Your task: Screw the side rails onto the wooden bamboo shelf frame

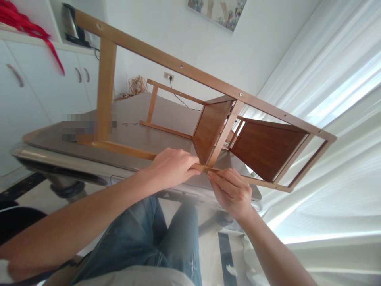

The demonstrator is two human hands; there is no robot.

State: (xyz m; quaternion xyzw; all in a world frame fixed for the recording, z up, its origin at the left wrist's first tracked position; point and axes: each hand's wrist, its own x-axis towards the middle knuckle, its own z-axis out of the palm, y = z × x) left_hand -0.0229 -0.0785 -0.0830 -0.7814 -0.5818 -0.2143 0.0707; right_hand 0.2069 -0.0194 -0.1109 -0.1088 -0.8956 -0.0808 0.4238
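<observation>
Left hand (174, 167) grips frame (225, 133), right hand (232, 191) pinches its joint (204, 168), seemingly working it; next calls for steadiness.

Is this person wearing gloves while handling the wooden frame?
No, the left hand and right hand at the wooden frame are both bare.

Wooden frame (212, 125) on table (149, 141), curtain (342, 186) right, cabinets (38, 83) left

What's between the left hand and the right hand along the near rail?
In the head view, a short stretch of the wooden rail shows between the left hand and right hand, near where the crossbar meets it.
</observation>
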